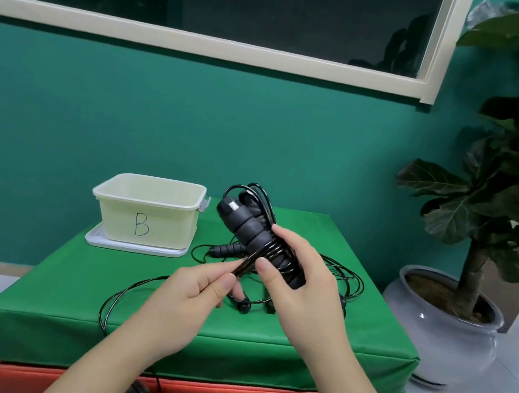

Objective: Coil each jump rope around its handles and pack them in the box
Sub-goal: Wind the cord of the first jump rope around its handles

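Two hands raised, right hand (302, 281) gripping handles (255, 236), left hand (190, 301) pinching cord (245, 264)

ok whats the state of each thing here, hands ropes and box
left hand: pinches the loose cord
right hand: grips the handle bundle
handle bundle: held up, cord partly coiled round it
second jump rope: uncoiled on the green mat
box: open, lid under it; inside hidden
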`<state>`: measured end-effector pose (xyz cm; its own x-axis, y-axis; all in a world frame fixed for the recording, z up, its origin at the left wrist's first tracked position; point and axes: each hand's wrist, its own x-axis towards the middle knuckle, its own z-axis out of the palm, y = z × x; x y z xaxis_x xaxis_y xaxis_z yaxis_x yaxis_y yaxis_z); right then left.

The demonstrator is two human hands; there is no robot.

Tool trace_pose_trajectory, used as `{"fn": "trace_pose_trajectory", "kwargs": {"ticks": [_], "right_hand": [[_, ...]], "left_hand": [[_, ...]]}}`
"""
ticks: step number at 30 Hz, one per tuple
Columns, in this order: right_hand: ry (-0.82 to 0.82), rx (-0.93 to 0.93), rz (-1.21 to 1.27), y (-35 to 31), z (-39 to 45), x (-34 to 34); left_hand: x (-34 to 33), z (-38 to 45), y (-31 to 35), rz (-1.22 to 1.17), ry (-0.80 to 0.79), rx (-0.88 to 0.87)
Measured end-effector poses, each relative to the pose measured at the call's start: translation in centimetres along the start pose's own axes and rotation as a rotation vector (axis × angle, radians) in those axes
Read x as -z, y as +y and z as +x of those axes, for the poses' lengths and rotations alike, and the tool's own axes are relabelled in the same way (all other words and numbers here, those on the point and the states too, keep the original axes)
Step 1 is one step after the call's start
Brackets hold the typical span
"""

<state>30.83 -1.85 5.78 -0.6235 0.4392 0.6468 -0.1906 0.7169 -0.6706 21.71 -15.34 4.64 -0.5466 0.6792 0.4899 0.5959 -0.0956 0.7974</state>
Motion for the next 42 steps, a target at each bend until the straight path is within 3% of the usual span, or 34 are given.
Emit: {"fn": "trace_pose_trajectory", "kwargs": {"ticks": [9,14,21,25,31,35,42], "right_hand": [[0.017,-0.084,0.264,-0.7,0.7,1.1],[-0.065,-0.085,0.354,-1.0,0.6,0.8],[-0.084,-0.054,0.382,-1.0,0.5,-0.1],[0.032,-0.037,0.346,-1.1,0.8,0.1],[0.014,-0.020,0.339,-1.2,0.5,-0.2],[0.071,0.021,0.188,-0.6,0.7,-0.4],[-0.114,0.032,-0.089,-1.1,0.1,-1.0]], "left_hand": [[0.6,0.1,-2.6,0.169,0.137,0.037],[0.0,0.6,-1.8,-0.112,0.191,0.076],[-0.3,0.6,-0.7,-0.268,0.170,0.138],[-0.4,0.3,-0.5,-0.311,0.187,0.090],[-0.7,0.0,0.0,-0.331,0.327,0.059],[-0.2,0.1,0.4,-0.324,0.382,0.041],[-0.4,-0.3,0.8,-0.237,0.374,-0.014]]}}
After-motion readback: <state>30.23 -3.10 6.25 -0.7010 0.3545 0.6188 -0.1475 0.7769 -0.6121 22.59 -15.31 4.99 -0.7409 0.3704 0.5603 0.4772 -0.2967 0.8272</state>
